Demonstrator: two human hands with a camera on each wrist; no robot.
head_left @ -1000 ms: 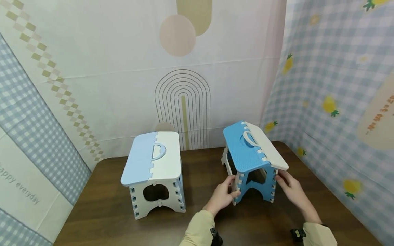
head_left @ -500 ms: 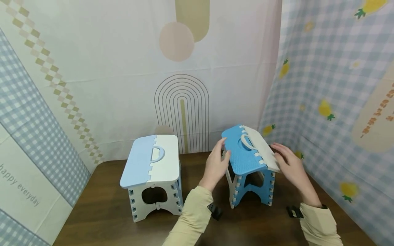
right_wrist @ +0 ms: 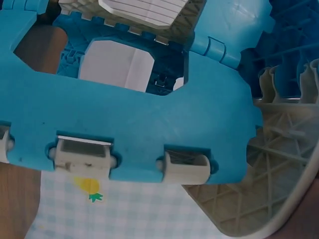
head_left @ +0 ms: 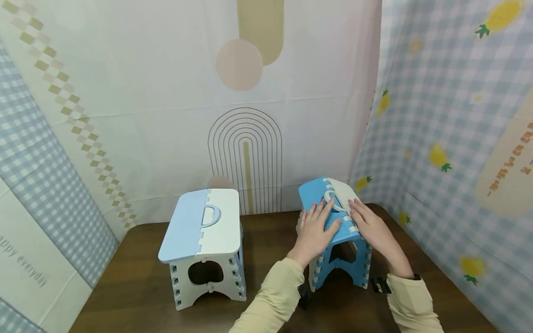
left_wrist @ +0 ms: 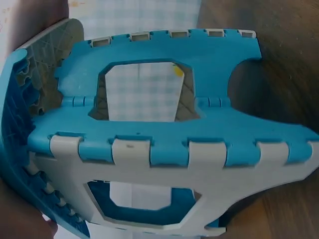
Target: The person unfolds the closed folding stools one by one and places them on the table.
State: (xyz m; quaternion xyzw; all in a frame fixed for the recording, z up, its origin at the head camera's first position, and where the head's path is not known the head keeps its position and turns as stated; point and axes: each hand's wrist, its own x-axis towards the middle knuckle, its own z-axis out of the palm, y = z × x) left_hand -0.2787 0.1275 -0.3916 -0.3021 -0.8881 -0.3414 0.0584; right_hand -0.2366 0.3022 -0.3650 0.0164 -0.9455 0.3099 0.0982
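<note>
A folding step stool [head_left: 342,264] with a bright blue and white top stands on the right of the table, its two top halves sloping down from a raised middle seam. My left hand [head_left: 315,231] lies on the blue half with fingers spread, near the white carry handle [head_left: 331,200]. On the white half rests my right hand [head_left: 372,230], its fingers extended. In the left wrist view the stool's blue end panel [left_wrist: 144,124] and white side show, with hinges along the edges. The right wrist view looks at the same blue panel [right_wrist: 124,114] and the ribbed underside of the white half [right_wrist: 279,164].
A second folding stool [head_left: 201,249], pale blue and white with a flat top, stands to the left on the dark wooden table [head_left: 266,249]. A printed cloth [head_left: 166,92] hangs behind the table, and a checked cloth [head_left: 429,115] hangs along the right side.
Both hands have risen from the stool's lower sides, passed its top edges, and now lie on the two top halves. The pale stool stays in place while the head view has shifted slightly.
</note>
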